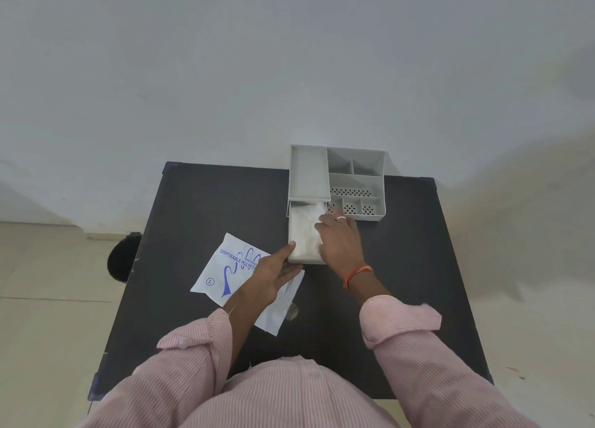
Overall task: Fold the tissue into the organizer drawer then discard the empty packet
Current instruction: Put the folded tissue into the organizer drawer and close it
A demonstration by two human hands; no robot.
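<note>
A grey organizer (354,176) stands at the far edge of the dark table, its drawer (294,234) pulled out toward me. White tissue (304,231) lies inside the drawer. My right hand (339,239) rests palm down on the tissue at the drawer's right side, fingers spread. My left hand (275,271) touches the drawer's front left corner with its fingertips, holding nothing. The empty white packet (225,273) with blue print lies flat on the table under and left of my left hand.
The dark table (402,266) stands against a pale wall. A black round object (120,257) sits on the floor by the table's left edge. The organizer's open compartments (354,199) lie just right of the drawer.
</note>
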